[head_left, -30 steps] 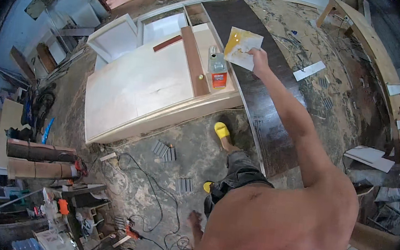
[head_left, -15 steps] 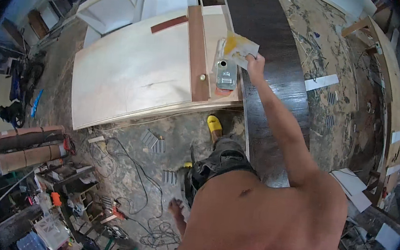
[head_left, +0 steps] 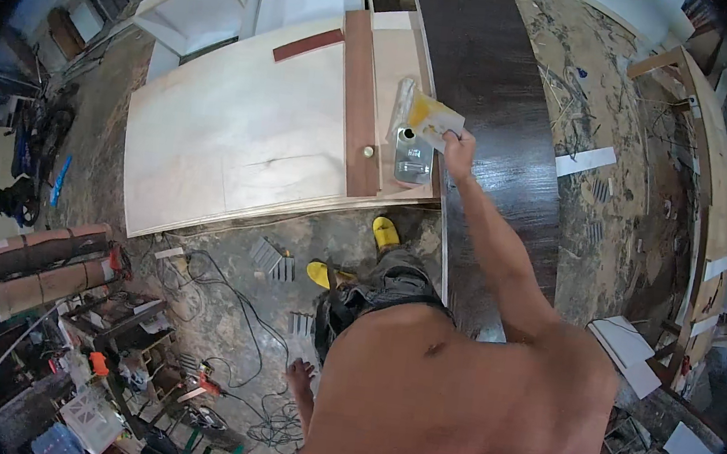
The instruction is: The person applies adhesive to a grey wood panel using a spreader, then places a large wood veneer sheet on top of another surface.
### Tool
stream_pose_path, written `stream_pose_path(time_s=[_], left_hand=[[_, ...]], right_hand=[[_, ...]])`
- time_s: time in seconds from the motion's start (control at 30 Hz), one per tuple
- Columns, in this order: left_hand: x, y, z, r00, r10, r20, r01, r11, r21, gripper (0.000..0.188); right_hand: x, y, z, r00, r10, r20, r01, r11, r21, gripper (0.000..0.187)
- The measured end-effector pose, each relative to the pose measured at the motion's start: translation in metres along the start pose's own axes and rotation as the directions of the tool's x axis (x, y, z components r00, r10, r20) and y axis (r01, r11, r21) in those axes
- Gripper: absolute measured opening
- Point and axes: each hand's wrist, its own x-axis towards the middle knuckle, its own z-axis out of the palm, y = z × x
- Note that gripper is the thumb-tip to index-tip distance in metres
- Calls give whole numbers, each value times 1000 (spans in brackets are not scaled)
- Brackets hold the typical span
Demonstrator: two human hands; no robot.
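My right hand [head_left: 458, 154] is closed on the edge of a whitish, yellow-stained piece [head_left: 439, 123], which looks like a sheet or a cut plastic container. Just below and left of it, a rectangular metal can [head_left: 412, 159] with a round dark opening lies or stands on a pale board. The piece overlaps the can's top edge in view; whether they touch I cannot tell. Behind the can is a pale roller-like object [head_left: 404, 98]. My left hand [head_left: 302, 376] hangs low beside my body, with its fingers apart and nothing in them.
A dark brown panel [head_left: 504, 109] runs along my right side. On the stacked pale boards [head_left: 240, 134] lie a reddish-brown plank [head_left: 361, 103], a short red-brown strip [head_left: 309, 45] and a small round lid [head_left: 368, 151]. Cables [head_left: 252, 322] and tools cover the floor at left.
My right hand has lowered slightly, bringing the yellow-stained piece closer to the can's opening. My left foot has stepped forward into view. My left hand has swung a little to the left.
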Motion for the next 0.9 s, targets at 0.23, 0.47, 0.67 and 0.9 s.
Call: stream_pose_path(time_s=[0.23,0.47,0.67,0.9], left_hand=[[-12,4,-1,999,-18,-32,15,996,-89,32],[-14,18,-4,1000,-7,17,10,980,-197,27],[-28,27,1,1000,-3,-8,2,995,-95,30],[-19,2,6,1000,-15,1,15,994,-105,32]], right_hand=[[-1,11,0,998,60,-24,-60,998,-30,28],[11,16,-9,1000,10,-13,-10,999,32,28],[2,0,-5,999,44,4,-44,997,-59,26],[3,-3,-8,997,77,18,-75,991,-114,34]])
